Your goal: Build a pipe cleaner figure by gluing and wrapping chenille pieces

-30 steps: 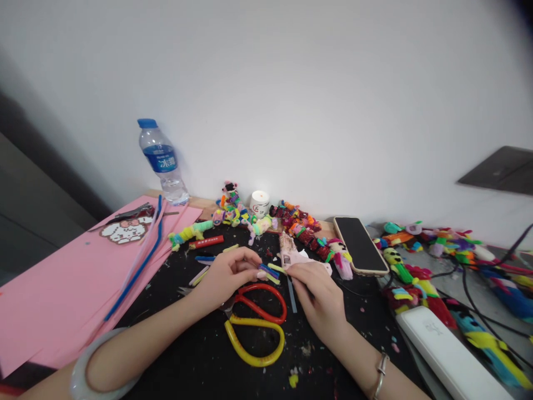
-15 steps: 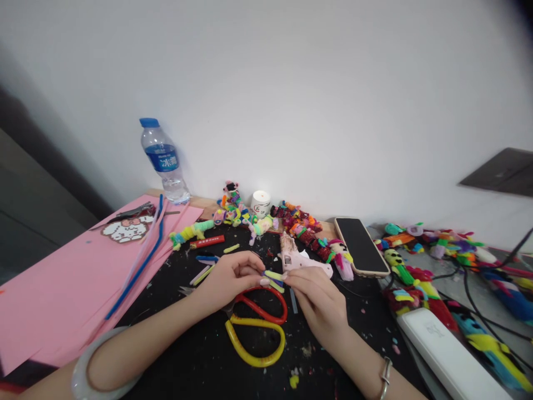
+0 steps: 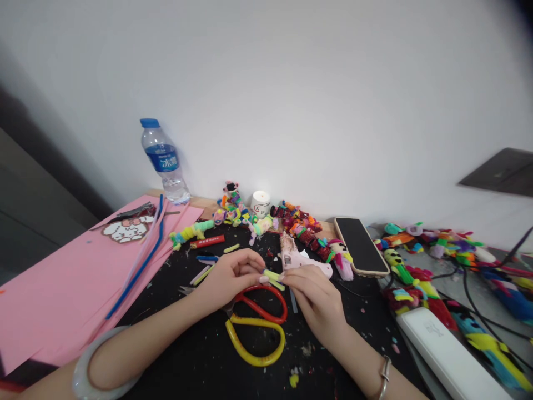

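both hands (image 3: 270, 283) pinch, seemingly, pipe-cleaner bits (image 3: 272, 276).

Over the last second the right hand (image 3: 317, 297) has slid left from beside the glue gun (image 3: 303, 261) to meet the left hand (image 3: 230, 276), both grips now pinching the small pipe-cleaner bundle (image 3: 272, 278) above the scissors (image 3: 256, 322).

One camera on the person's head

It looks forward and down, close over the table (image 3: 200, 355), with the wall (image 3: 291, 83) filling the top of the frame.
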The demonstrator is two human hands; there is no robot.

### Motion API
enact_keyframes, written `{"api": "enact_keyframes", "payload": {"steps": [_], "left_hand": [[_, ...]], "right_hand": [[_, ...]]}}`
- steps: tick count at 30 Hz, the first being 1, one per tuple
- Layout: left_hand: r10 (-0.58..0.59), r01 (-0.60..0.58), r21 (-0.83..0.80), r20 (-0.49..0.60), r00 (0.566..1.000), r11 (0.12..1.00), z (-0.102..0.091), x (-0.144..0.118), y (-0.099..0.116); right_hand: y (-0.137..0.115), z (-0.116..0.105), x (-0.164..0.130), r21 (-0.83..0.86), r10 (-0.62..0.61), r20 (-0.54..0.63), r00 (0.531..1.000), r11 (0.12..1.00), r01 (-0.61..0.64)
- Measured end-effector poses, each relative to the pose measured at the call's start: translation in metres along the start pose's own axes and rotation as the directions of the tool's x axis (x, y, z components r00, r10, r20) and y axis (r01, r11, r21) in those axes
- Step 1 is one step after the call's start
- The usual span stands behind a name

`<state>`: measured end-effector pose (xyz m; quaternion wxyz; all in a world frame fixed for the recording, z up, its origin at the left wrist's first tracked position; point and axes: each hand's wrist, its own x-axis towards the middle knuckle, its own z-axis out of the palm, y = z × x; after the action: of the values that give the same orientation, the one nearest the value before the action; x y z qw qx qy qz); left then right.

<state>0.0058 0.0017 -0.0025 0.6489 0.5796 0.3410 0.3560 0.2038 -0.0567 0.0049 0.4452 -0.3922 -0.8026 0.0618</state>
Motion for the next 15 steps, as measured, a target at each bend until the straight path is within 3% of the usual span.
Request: {"api": "enact_keyframes", "payload": {"steps": [9, 15], "left_hand": [[0.010, -0.010, 0.031, -0.027, 1.000, 0.999, -0.0021, -0.0003, -0.0019], [0.035, -0.035, 0.086, 0.005, 0.999, 0.996, -0.0014, -0.0035, -0.0009]], "right_hand": [[-0.0015, -0.0015, -0.0015, -0.009, 0.076, 0.080, 0.994, 0.997, -0.075], [-0.0032, -0.0001, -0.0005, -0.028, 0.098, 0.028, 0.995, 0.995, -0.098]]}}
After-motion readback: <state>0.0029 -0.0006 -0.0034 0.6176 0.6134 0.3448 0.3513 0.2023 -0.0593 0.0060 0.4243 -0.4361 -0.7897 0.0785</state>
